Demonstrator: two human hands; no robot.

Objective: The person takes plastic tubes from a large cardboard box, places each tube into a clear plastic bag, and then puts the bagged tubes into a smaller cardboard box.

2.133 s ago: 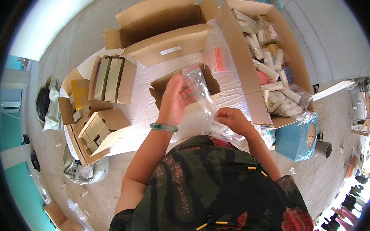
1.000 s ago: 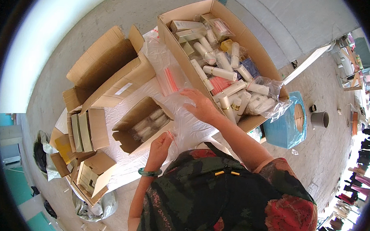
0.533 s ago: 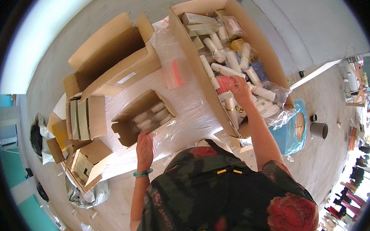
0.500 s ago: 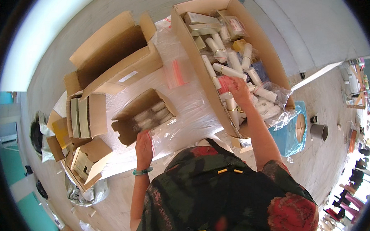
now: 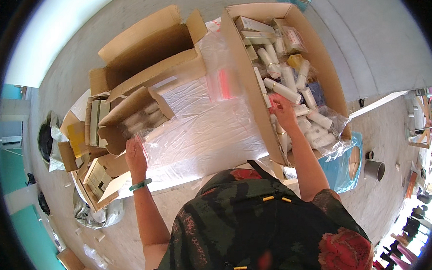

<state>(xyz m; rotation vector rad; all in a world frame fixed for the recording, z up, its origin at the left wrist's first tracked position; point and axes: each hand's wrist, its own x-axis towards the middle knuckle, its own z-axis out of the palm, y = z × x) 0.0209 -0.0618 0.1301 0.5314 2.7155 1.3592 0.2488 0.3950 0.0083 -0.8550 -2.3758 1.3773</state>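
- L. hand (image 5: 137,154), fingers clamped on clear bag (image 5: 155,144), works at near edge of sm. carton (image 5: 123,108).
- R. hand (image 5: 284,112) reaches over near rim of lg. carton (image 5: 244,64), fingers amid white tubes (image 5: 282,91); grip can't be told.
- White sheet (image 5: 221,133) spans wide gap btwn. both, giving room.
- Flapped carton (image 5: 151,73) borders far side.

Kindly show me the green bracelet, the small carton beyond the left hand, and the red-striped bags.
Green bracelet (image 5: 140,184), head view: band's front.
Small carton (image 5: 123,111), head view: inner back wall.
Red-striped bags (image 5: 223,84), head view: on the stripes.
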